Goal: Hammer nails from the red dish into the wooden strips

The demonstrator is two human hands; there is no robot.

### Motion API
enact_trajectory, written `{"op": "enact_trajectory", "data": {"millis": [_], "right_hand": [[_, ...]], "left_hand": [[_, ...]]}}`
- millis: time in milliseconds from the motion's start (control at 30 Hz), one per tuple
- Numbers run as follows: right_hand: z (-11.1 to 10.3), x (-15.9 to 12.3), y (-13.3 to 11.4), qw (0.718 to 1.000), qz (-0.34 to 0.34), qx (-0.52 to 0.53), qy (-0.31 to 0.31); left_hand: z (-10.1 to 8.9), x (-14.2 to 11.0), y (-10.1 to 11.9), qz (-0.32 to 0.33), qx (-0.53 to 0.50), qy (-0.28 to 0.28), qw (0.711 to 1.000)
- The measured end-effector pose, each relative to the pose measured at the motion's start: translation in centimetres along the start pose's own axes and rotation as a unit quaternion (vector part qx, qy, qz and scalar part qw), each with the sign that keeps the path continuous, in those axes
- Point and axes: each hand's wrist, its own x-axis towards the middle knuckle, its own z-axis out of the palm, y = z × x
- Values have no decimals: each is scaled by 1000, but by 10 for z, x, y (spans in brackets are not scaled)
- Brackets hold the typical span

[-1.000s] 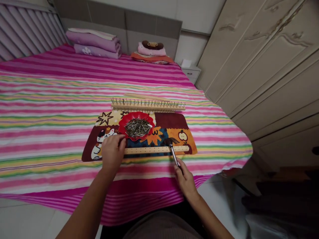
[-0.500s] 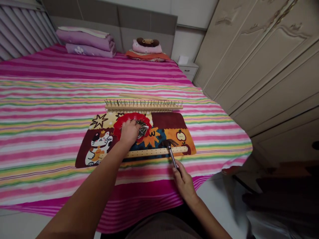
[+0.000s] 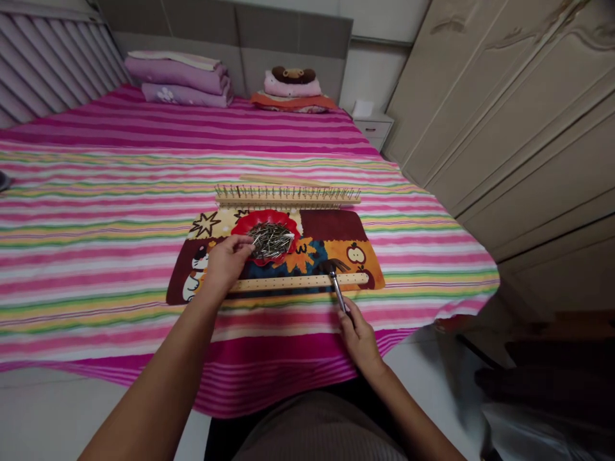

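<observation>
A red scalloped dish (image 3: 245, 226) full of loose metal nails (image 3: 271, 240) sits on a patchwork cartoon mat (image 3: 331, 227) on the striped bed. My left hand (image 3: 225, 261) is at the dish's near left rim, fingers pinched on a nail at the edge of the pile. A wooden strip with a row of holes (image 3: 293, 282) lies across the mat's near edge. My right hand (image 3: 358, 336) grips the handle of a small hammer (image 3: 335, 283), whose dark head rests on the strip. Behind the dish lies another wooden strip with many upright nails (image 3: 288, 196).
The bed (image 3: 96, 211) has a pink, green and yellow striped cover. Folded purple bedding (image 3: 177, 78) and a plush toy on folded cloths (image 3: 293, 86) lie by the headboard. A nightstand (image 3: 377, 128) and tall cream wardrobe doors (image 3: 504, 115) stand to the right.
My left hand moved from the holed strip's left end into the dish of nails, then drew back to its near rim pinching a nail. The right hand and hammer barely moved.
</observation>
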Motion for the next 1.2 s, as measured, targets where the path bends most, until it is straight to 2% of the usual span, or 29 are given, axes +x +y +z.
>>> {"op": "enact_trajectory", "data": {"millis": [67,133,233,333,467,633,733,900,1033,1200], "right_hand": [[0,0,0,1000,6,-4,-2],[-1,-1,0,1000,6,-7,-3],[-2,-1,-1,1000,7,-8,-3],[-3,-3,-1,1000,14,-3,-10],[-5,-3,-1,1000,19,-2,-20],[-7,-3,-3,998,46,-17,-32],[-6,-3,-3,999,35,-24,-23],[-5,-3,0,999,14,-26,-12],[-5,-3,0,999,17,-27,-19],[-6,-3,-2,999,11,-28,-24]], "left_hand": [[-19,-18,-3,-65,-156,14,986],[-40,-36,-7,-111,-256,35,960],[-68,-59,-20,-148,-318,80,933],[-81,-75,-39,-170,-327,138,919],[-72,-84,-60,-178,-308,197,914],[-54,-82,-73,-137,-252,199,937],[-47,-81,-79,-121,-197,206,951],[-35,-84,-83,-98,-136,239,957],[-29,-84,-82,-42,-55,262,962],[-25,-80,-88,6,44,266,963]]}}
